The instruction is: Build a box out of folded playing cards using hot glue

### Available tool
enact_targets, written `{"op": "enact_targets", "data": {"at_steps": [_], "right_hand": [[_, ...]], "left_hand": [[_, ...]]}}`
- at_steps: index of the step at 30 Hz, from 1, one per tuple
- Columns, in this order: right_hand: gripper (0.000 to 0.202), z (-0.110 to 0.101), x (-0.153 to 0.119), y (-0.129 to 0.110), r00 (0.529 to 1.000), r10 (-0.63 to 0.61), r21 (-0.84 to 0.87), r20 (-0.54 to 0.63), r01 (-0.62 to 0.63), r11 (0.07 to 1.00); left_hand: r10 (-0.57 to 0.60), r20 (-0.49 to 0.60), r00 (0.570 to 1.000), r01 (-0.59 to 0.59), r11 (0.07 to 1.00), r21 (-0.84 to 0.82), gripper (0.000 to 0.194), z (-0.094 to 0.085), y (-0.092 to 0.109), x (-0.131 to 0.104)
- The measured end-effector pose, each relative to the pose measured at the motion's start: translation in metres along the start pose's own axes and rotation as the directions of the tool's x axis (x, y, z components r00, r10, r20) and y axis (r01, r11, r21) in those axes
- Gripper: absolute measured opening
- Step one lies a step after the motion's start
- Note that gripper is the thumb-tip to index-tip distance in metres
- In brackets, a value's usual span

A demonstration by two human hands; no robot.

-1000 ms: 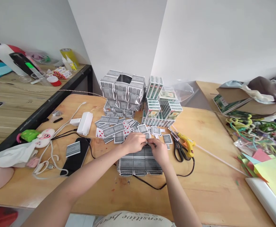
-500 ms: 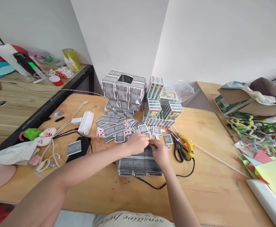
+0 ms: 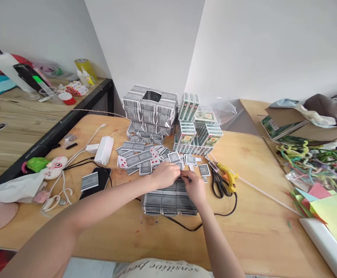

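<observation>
A block-shaped box covered in grey-backed playing cards (image 3: 170, 202) lies in front of me on the table. My left hand (image 3: 166, 175) is closed at its far edge, fingertips pinched together. Right beside it, my right hand (image 3: 194, 187) is also closed, thumb and fingers meeting the left fingertips. Whatever is between the fingers is too small and covered to make out. Loose playing cards (image 3: 139, 157) are spread just beyond the hands, mostly face down, a few showing red diamonds. Black-handled scissors (image 3: 219, 185) and a yellow glue gun (image 3: 228, 175) lie to the right.
A taller playing-card structure (image 3: 151, 112) with a square opening stands at the back. Beside it are stacked card packs (image 3: 197, 135). A phone (image 3: 99, 181) with a card on it, a white power adapter (image 3: 104, 150) and cables lie left. Coloured paper (image 3: 330, 204) is at the right.
Both hands stay pinched together at the box's far edge with only slight finger movement. The whole view has shifted a little; nothing else has visibly moved.
</observation>
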State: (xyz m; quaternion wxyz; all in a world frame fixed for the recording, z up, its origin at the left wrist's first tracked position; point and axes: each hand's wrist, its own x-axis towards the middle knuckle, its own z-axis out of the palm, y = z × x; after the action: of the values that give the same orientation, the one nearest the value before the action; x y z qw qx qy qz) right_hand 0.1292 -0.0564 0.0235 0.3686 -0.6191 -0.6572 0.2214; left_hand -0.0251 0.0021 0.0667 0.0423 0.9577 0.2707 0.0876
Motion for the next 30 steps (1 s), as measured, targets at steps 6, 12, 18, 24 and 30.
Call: {"op": "enact_targets", "data": {"at_steps": [6, 12, 18, 24, 30], "right_hand": [[0.020, 0.001, 0.000, 0.002, 1.000, -0.023, 0.005, -0.011, 0.023, 1.000], [0.019, 0.001, 0.001, 0.004, 0.999, -0.046, -0.002, -0.024, 0.046, 0.999], [0.016, -0.006, 0.001, -0.007, 0.976, -0.211, -0.004, -0.049, 0.211, 0.977], [0.015, -0.009, 0.000, -0.012, 0.939, -0.335, -0.004, -0.082, 0.336, 0.942], [0.015, -0.008, -0.002, -0.012, 0.934, -0.348, -0.018, -0.087, 0.347, 0.938]], "left_hand": [[-0.126, 0.043, 0.991, 0.130, 0.985, -0.109, 0.010, -0.005, -0.005, -0.001], [-0.187, 0.076, 0.979, 0.201, 0.937, -0.285, 0.016, -0.010, -0.014, -0.005], [-0.262, 0.019, 0.965, 0.246, 0.878, -0.411, 0.022, -0.017, -0.021, -0.019], [-0.304, -0.017, 0.952, 0.254, 0.824, -0.506, 0.022, -0.021, -0.019, -0.030], [-0.359, -0.044, 0.932, 0.261, 0.754, -0.603, 0.017, -0.021, -0.016, -0.030]]}}
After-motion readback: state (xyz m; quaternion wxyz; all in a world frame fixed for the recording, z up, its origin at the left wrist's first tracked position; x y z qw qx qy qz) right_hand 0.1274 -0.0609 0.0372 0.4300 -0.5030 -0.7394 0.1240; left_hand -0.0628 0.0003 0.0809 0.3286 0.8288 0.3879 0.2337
